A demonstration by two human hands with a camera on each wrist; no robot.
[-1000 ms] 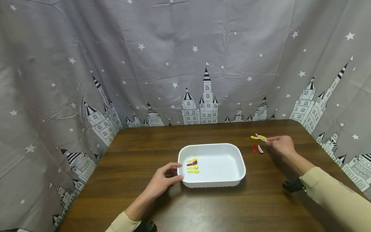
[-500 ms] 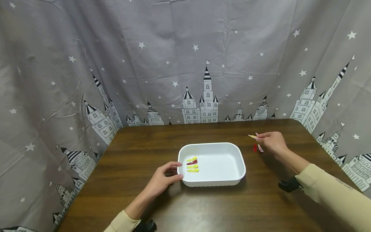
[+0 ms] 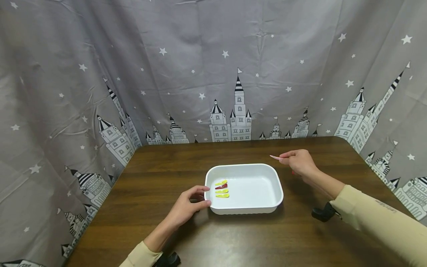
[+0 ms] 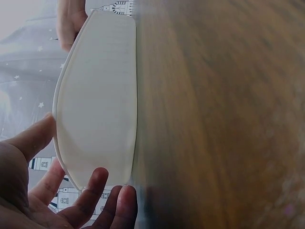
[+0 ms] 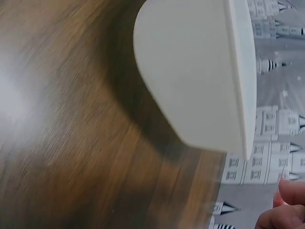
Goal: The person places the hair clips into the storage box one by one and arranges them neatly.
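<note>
My right hand (image 3: 300, 161) pinches a pink hair clip (image 3: 275, 157) between thumb and fingertips, raised beyond the far right corner of a white tray (image 3: 247, 211). The right wrist view catches only a bit of that hand (image 5: 286, 210) at its lower right edge. At the tray's left end, my left hand (image 3: 188, 205) holds the rim, thumb and index finger on it. The left wrist view shows other fingers against the tray's outer wall (image 4: 97, 95). Inside, on the left, several clips lie in a column: yellow clips (image 3: 222, 195) and one red clip (image 3: 221, 187).
A bit of another red clip (image 3: 293, 172) shows on the wooden table (image 3: 160, 167) below my right hand. That hand hides the spot where more clips lay. Behind the table hangs a grey curtain (image 3: 186, 74) printed with castles and stars.
My right hand has lifted the pink clip from the table's right side and moved left towards the tray. The yellow clip it lay across is now out of sight. My left hand stays put.
</note>
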